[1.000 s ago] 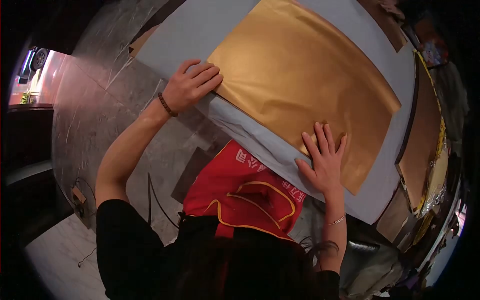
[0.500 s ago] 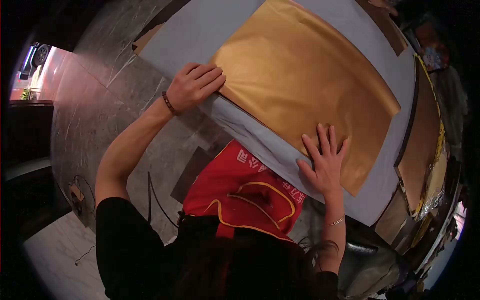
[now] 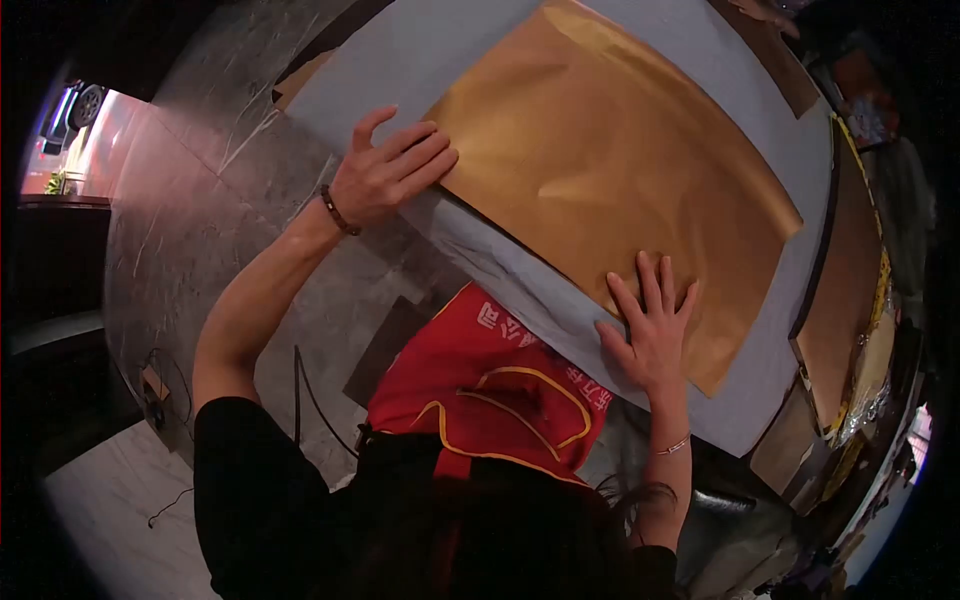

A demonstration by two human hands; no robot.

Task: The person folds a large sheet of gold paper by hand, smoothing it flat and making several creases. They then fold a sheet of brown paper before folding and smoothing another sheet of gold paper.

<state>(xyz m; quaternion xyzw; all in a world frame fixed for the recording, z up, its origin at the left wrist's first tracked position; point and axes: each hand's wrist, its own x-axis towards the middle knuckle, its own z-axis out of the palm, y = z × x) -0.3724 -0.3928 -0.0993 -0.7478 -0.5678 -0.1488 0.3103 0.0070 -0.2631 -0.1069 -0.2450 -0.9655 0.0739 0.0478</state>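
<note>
A gold sheet [image 3: 600, 130], slightly wrinkled and with a curled far edge, lies over a pale grey covered surface [image 3: 350, 85]. At its left near edge is my left hand [image 3: 385, 175], fingers apart and one raised, with the fingertips touching the sheet's border. My left thumb is hidden. Spread flat near the front edge, my right hand [image 3: 650, 335] rests its fingers on the gold sheet, its thumb over the grey covering. A red apron [image 3: 480, 380] with yellow trim and white lettering covers my lap, just below the surface's near edge.
Brown boards [image 3: 845, 290] with yellow edging stand at the right. Another person's hand [image 3: 765, 15] shows at the top right. Grey marbled floor [image 3: 200, 230] extends to the left, with a dark cable [image 3: 310, 400] near my left side.
My left hand's fingers have spread and one has lifted off the sheet. My right hand stays in place on the sheet. The view has shifted slightly.
</note>
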